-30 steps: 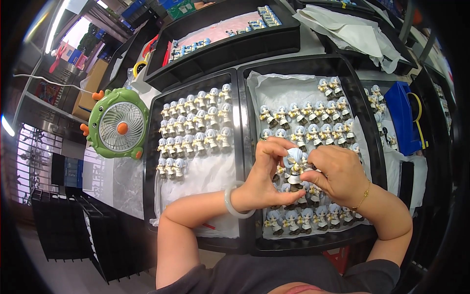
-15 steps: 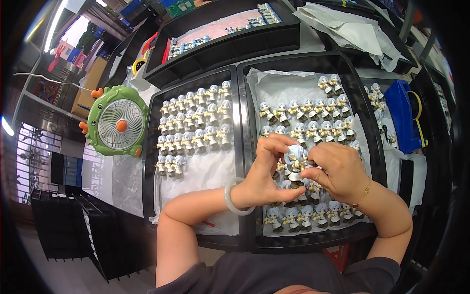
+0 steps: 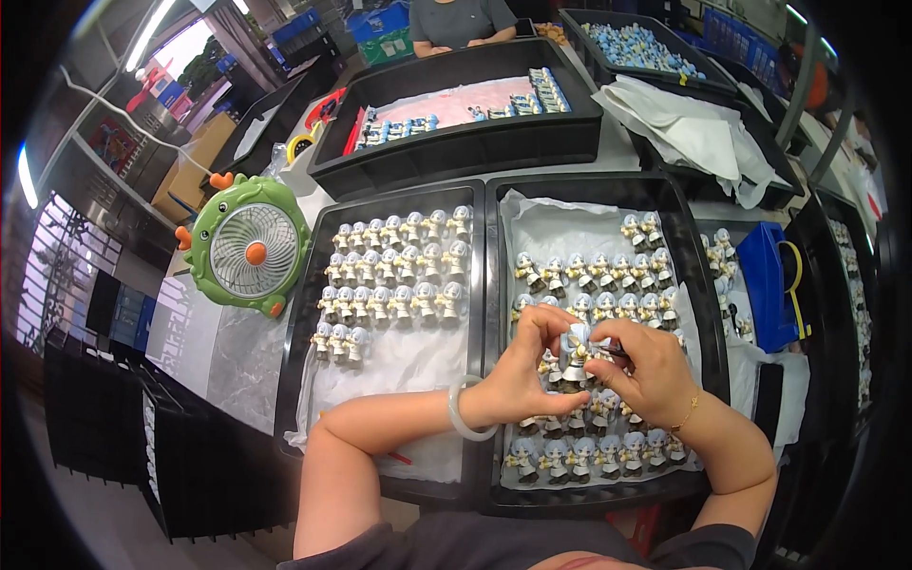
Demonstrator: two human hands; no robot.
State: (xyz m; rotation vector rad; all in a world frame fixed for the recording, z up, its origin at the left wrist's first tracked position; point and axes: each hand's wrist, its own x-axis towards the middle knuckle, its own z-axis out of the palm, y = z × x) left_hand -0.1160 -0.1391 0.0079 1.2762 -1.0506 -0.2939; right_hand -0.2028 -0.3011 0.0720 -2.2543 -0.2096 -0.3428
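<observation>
A small figurine (image 3: 576, 353) with pale blue hair and a white outfit stands between my hands, above the right-hand black tray (image 3: 591, 503). Finger and thumb of my left hand (image 3: 513, 385) close around it from the left. My right hand (image 3: 655, 370) is at the figurine's right side, fingertips pinched together. A thin dark bit shows between those fingers, too small to name. Beneath my hands, rows of similar figurines (image 3: 606, 448) stand on white paper, partly hidden. More rows of figurines (image 3: 399, 302) stand in the left-hand black tray (image 3: 480, 285).
A green fan (image 3: 255, 255) stands left of the trays. Behind them is a deeper black tray (image 3: 456, 152) with blue-and-white pieces. White sheets (image 3: 703, 128) drape over a bin. To the right is a blue holder (image 3: 771, 285). A person (image 3: 463, 24) sits at the far side.
The view has tilted up, showing more of the far side and a person there. My hands keep the figurine between them; the dark bit at my right fingers now shows.
</observation>
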